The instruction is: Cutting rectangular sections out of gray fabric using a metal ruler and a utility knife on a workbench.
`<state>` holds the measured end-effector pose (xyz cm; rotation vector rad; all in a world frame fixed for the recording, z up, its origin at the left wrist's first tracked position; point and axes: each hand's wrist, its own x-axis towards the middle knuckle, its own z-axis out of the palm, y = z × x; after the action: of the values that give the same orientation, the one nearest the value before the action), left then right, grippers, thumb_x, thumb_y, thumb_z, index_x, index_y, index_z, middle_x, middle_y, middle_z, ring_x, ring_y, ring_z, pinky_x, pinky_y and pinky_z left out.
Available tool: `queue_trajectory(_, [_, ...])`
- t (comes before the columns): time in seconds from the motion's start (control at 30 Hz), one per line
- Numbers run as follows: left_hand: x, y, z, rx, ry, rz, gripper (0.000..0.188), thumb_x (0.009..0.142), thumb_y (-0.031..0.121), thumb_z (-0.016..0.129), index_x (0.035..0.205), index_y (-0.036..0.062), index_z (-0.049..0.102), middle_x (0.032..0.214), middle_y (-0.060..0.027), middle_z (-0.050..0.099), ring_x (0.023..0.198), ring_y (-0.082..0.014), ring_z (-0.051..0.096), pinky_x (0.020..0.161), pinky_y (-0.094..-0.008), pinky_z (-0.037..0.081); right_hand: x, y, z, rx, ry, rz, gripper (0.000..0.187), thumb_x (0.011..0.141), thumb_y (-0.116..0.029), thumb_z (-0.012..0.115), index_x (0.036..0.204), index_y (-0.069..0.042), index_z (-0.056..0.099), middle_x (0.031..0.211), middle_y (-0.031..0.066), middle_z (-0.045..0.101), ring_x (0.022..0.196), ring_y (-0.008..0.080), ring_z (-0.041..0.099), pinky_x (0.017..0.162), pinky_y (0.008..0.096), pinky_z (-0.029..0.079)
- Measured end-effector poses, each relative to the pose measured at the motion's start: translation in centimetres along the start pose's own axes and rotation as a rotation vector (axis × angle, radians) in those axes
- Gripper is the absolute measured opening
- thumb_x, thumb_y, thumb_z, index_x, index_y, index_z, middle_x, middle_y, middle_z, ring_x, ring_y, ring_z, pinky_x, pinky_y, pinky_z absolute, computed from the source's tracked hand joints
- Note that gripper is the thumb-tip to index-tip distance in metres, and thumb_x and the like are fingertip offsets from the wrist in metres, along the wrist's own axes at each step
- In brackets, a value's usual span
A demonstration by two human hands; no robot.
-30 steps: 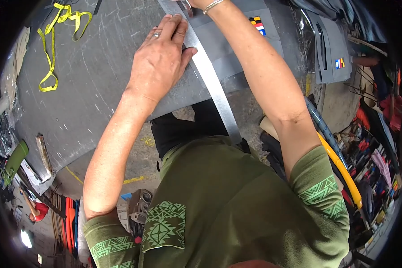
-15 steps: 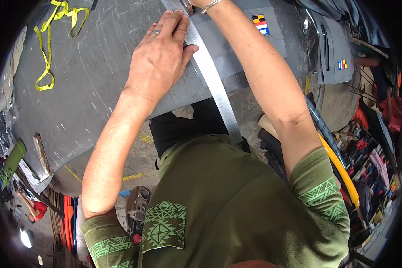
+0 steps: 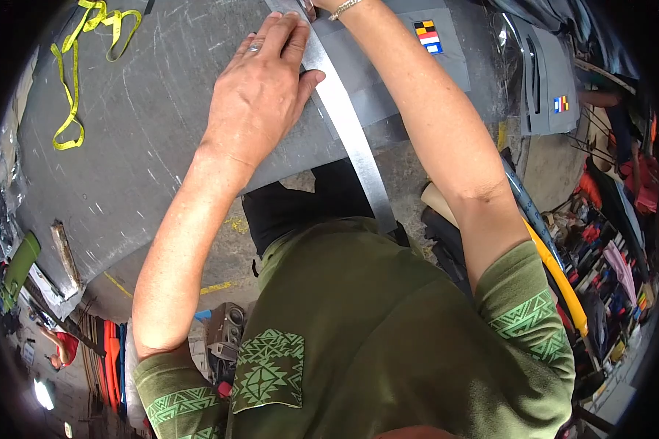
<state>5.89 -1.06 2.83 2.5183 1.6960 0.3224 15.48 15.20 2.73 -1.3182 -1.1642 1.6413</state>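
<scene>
A long metal straightedge (image 3: 344, 121) runs from the top of the view across the work table and past its near edge toward my shirt. My left hand (image 3: 260, 95) lies flat with its fingers stretched out, the fingertips and thumb pressing on the straightedge's left side. Under the straightedge and to its right lies a grey sheet of material (image 3: 373, 66) with a small coloured patch (image 3: 427, 36). My right hand (image 3: 326, 6) reaches to the top edge beside the straightedge, a bracelet at its wrist. Its fingers are mostly cut off by the frame, so what they hold is hidden.
A yellow measuring tape (image 3: 73, 88) lies loosely curled at the table's left. Another grey piece with slots (image 3: 549, 80) hangs at the right edge. Rolls of material (image 3: 556, 271) stand to my right, near cluttered fabric scraps (image 3: 600, 249). A person in red (image 3: 66, 347) is far left.
Almost nothing differs. My left hand and forearm have shifted very slightly left, and the whole view has moved a little; the straightedge stays in place under the fingers.
</scene>
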Motion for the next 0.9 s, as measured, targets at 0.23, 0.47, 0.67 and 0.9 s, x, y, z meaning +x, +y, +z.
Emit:
queue_trajectory(0.23, [-0.1,0.0,0.2,0.006,0.003,-0.015,0.058,0.097,0.039,0.066,0.141,0.0025,0.057,0.144,-0.0103,0.056,0.138,-0.0248,0.053,0.117,-0.0398,0.044,-0.3,-2.1,2.5,-0.183,0.233,0.229,0.052,0.108,-0.042,0.046,0.143,-0.003,0.053,0.063,0.0007,0.048,0.040,0.0112,0.045,0.035,0.0280,0.038])
queue_trajectory(0.47, [1.0,0.5,-2.0,-0.090,-0.079,-0.008,0.059,0.098,0.032,0.065,0.143,-0.0030,0.052,0.144,-0.0192,0.054,0.136,-0.0339,0.053,0.115,-0.0417,0.044,0.3,0.9,0.1,0.038,-0.156,-0.328,0.056,0.109,-0.041,0.045,0.150,-0.004,0.048,0.065,0.0016,0.051,0.041,0.0115,0.046,0.036,0.0282,0.039])
queue_trajectory(0.67, [1.2,0.6,-2.5,-0.147,-0.152,-0.026,0.062,0.094,0.027,0.067,0.141,-0.0098,0.051,0.143,-0.0258,0.053,0.137,-0.0376,0.051,0.117,-0.0427,0.041,0.9,2.1,-0.3,-0.028,-0.103,-0.408,0.057,0.109,-0.040,0.045,0.147,0.001,0.050,0.064,0.0015,0.052,0.043,0.0113,0.048,0.040,0.0292,0.040])
queue_trajectory(0.9, [1.3,0.6,-2.5,-0.150,-0.148,-0.017,0.062,0.094,0.026,0.068,0.142,-0.0098,0.051,0.142,-0.0249,0.053,0.136,-0.0373,0.052,0.117,-0.0420,0.041,0.4,0.4,0.8,-0.344,0.106,-0.195,0.056,0.108,-0.039,0.046,0.139,0.008,0.055,0.063,0.0040,0.054,0.055,0.0145,0.054,0.057,0.0313,0.046])
